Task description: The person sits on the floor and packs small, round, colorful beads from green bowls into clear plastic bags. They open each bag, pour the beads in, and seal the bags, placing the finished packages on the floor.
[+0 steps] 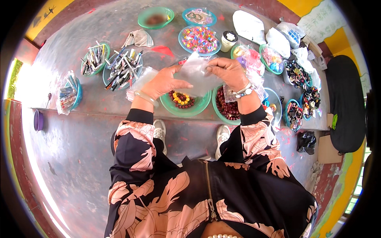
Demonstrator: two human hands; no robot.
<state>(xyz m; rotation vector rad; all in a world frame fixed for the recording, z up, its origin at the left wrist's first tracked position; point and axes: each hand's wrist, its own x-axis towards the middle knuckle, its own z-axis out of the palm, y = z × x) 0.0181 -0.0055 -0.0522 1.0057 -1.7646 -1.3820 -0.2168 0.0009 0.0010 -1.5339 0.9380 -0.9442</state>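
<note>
A clear plastic bag (200,78) with a whitish upper edge is held up between my hands. My right hand (231,73) pinches its right side between thumb and fingertips. On its left side, my left hand (168,81) curves around the edge, the thumb lying across the front; its other fingers are mostly hidden. No contents can be made out in the bag. Below it stands a green basin (186,112) with yellow and dark red beads (182,100). Another green basin, under my right forearm, holds dark red beads (227,107).
Pens (123,67) fill basins to the left. Farther off sit a basin of colourful small pieces (199,39), a lidded tub (228,41) and a green basin (156,18). White sacks (249,27) and basins of dark hair ties (297,73) stand right. A raised step edge (91,112) runs before my feet.
</note>
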